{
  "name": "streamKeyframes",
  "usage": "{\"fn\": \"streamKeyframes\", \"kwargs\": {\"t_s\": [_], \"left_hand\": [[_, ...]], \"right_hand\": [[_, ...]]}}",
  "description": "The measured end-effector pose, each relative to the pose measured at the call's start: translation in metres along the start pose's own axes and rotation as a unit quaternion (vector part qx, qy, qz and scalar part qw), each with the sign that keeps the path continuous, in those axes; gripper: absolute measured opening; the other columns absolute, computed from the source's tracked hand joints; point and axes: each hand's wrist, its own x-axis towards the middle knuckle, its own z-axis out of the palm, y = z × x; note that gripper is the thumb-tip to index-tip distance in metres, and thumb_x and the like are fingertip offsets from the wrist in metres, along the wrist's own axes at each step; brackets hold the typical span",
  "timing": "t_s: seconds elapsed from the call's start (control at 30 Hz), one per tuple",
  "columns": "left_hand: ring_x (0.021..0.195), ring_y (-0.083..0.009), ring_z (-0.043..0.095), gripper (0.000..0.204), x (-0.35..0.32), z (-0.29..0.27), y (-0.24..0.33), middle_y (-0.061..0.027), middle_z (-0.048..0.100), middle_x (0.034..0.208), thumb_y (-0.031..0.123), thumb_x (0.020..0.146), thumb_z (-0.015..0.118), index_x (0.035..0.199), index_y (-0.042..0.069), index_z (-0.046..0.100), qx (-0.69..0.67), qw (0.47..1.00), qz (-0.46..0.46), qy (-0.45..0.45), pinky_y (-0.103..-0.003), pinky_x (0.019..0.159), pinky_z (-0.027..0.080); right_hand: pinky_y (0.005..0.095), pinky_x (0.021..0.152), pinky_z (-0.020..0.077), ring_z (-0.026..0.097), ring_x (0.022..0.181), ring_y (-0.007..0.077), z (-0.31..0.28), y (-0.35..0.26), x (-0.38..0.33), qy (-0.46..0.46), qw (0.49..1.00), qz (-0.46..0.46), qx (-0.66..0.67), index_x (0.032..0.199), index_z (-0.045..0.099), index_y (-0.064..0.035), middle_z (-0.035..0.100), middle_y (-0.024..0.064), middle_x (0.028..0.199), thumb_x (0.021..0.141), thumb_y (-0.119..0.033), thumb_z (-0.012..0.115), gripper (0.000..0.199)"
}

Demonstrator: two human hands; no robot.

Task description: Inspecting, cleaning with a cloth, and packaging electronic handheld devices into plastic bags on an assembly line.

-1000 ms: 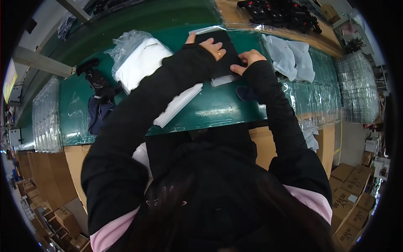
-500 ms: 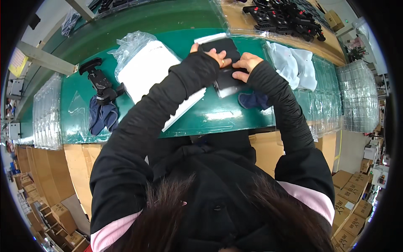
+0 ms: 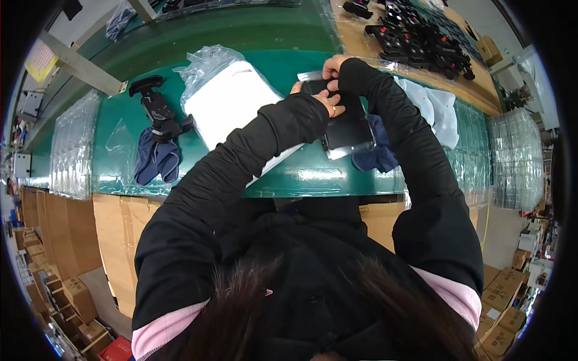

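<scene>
A flat black panel [image 3: 349,133] with clear, shiny film at its ends lies on the green tabletop in front of me. My left hand [image 3: 325,103] rests across its left side, fingers stretched out and thumb apart. At the panel's far end, my right hand [image 3: 335,69] has curled fingers and a bent thumb; whatever they pinch is hidden. Both forearms wear black sleeves. Left of the panel lies a white stack of sheets or bags [image 3: 229,102]. A dark blue cloth [image 3: 376,157] is beside the panel's near right corner, partly under my right forearm.
A black clamp-like device [image 3: 155,111] lies at left, above another dark blue cloth [image 3: 158,157]. Pale cloth-like pieces [image 3: 442,111] lie at right. Stacked clear plastic trays [image 3: 515,156] stand at the right end. Several black parts [image 3: 415,45] crowd the back right board.
My right hand has moved from the panel's right side to its far end, its forearm reaching farther forward. My left hand stays on the panel. The whole view has shifted slightly.
</scene>
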Motion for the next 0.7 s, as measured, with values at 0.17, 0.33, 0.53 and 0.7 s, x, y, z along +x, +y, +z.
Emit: {"fn": "streamKeyframes", "kwargs": {"t_s": [0.17, 0.33, 0.53, 0.7], "left_hand": [[0.078, -0.0265, 0.063, 0.01, 0.005, -0.008, -0.051, -0.0143, 0.064, 0.08, 0.014, 0.076, 0.06, 0.083, 0.007, 0.065, -0.306, 0.87, -0.082, 0.379, -0.033, 0.067, 0.049], [0.085, -0.0292, 0.062, 0.029, 0.038, -0.004, -0.07, -0.0124, 0.065, 0.089, 0.032, 0.076, 0.061, 0.094, 0.01, 0.066, -0.252, 0.937, -0.135, 0.201, -0.038, 0.076, 0.048], [0.093, -0.0288, 0.062, 0.033, 0.031, -0.023, -0.06, -0.0106, 0.065, 0.099, 0.038, 0.076, 0.061, 0.096, 0.013, 0.068, -0.208, 0.958, -0.188, 0.057, -0.044, 0.081, 0.047], [0.094, -0.0302, 0.063, 0.026, 0.047, -0.007, -0.061, -0.0123, 0.066, 0.097, 0.024, 0.073, 0.059, 0.092, 0.009, 0.069, -0.145, 0.974, -0.167, 0.055, -0.044, 0.08, 0.049]], "right_hand": [[0.0341, 0.066, 0.0479, 0.061, 0.077, 0.0261, -0.006, -0.002, 0.002, -0.061, 0.996, 0.036, -0.047, 0.081, 0.059, -0.0055, 0.061, 0.0115, 0.083, 0.062, -0.016, 0.073, 0.026], [0.0376, 0.066, 0.0437, 0.054, 0.075, 0.0306, 0.006, -0.013, -0.015, 0.077, 0.987, -0.118, -0.08, 0.071, 0.052, -0.0045, 0.051, 0.0124, 0.076, 0.06, -0.007, 0.07, 0.022], [0.0398, 0.071, 0.044, 0.053, 0.079, 0.0325, 0.011, -0.015, -0.021, 0.135, 0.983, -0.095, -0.084, 0.072, 0.05, -0.0049, 0.052, 0.013, 0.076, 0.062, -0.006, 0.07, 0.022], [0.0393, 0.068, 0.0429, 0.053, 0.077, 0.0319, 0.004, -0.031, -0.027, 0.128, 0.989, -0.054, -0.054, 0.074, 0.054, -0.0041, 0.054, 0.0124, 0.074, 0.064, -0.004, 0.068, 0.018]]}}
